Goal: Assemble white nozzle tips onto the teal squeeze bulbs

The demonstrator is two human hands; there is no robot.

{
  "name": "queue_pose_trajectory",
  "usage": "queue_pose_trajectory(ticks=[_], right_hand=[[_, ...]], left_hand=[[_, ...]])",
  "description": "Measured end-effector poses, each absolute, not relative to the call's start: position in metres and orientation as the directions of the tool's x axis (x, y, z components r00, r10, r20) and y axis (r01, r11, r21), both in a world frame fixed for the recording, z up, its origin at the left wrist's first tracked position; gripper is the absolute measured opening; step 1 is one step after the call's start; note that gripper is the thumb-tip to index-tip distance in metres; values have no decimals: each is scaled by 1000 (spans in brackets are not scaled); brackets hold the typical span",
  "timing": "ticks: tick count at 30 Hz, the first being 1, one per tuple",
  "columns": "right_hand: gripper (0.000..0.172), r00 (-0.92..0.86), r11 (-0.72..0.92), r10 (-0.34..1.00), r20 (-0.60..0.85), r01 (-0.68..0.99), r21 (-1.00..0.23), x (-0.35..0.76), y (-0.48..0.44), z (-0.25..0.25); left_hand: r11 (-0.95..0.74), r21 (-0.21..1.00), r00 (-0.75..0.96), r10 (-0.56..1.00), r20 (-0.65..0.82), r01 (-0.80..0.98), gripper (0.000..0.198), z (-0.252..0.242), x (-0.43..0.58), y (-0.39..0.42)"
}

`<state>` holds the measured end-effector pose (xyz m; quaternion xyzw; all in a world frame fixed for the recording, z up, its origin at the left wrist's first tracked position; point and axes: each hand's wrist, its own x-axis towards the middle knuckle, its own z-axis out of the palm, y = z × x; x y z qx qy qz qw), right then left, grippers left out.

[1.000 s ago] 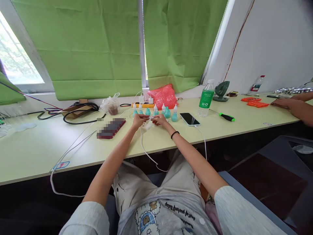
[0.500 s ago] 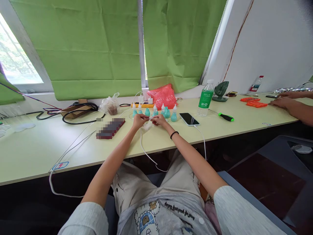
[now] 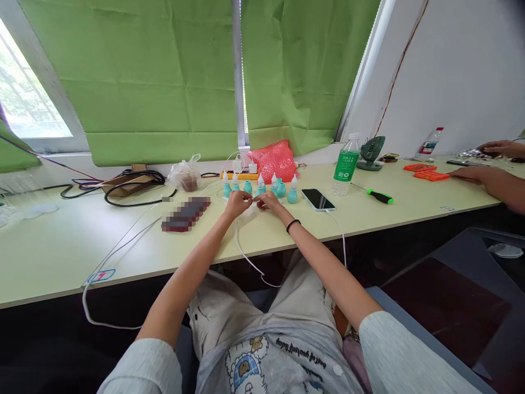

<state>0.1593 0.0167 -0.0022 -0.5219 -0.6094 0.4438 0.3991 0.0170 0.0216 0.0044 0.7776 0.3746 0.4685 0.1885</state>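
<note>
My left hand (image 3: pixel 238 203) and my right hand (image 3: pixel 267 202) meet above the table, fingertips pinched close together. A small whitish, clear piece shows between them, too small to name. Just behind my hands stand several teal bulbs, some with clear pointed tips, like nasal aspirators. One teal bulb (image 3: pixel 247 187) has no tip. A tipped bulb (image 3: pixel 292 195) stands right of my right hand, and another tipped bulb (image 3: pixel 226 189) is behind my left hand. Below my fingers a faint clear item lies on the table, hard to make out.
Right of the bulbs lie a phone (image 3: pixel 318 200) on a cable, a water bottle (image 3: pixel 345 167), a screwdriver (image 3: pixel 379 196) and a small fan (image 3: pixel 371 152). Behind are a red bubble-wrap pouch (image 3: pixel 274 160) and a plastic bag (image 3: pixel 186 175). A co-worker's hands are at far right.
My fingertips have shifted slightly and stay close together. At far right, one of the co-worker's hands has moved back towards the shiny silver items.
</note>
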Motion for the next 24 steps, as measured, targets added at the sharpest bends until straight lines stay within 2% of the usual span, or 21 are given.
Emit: queue_pose_trajectory(ticks=[12, 19, 24], right_hand=[[28, -153, 72, 988, 34, 250, -966, 159, 14, 1], [28, -183, 106, 981, 62, 245, -964, 160, 16, -3], [25, -179, 156, 977, 117, 226, -962, 159, 19, -6]], left_hand=[[-626, 686, 273, 780, 564, 370, 27, -1, 16, 26], [-525, 811, 241, 848, 472, 259, 19, 0, 16, 28], [-377, 922, 233, 908, 350, 87, 16, 1, 12, 27]])
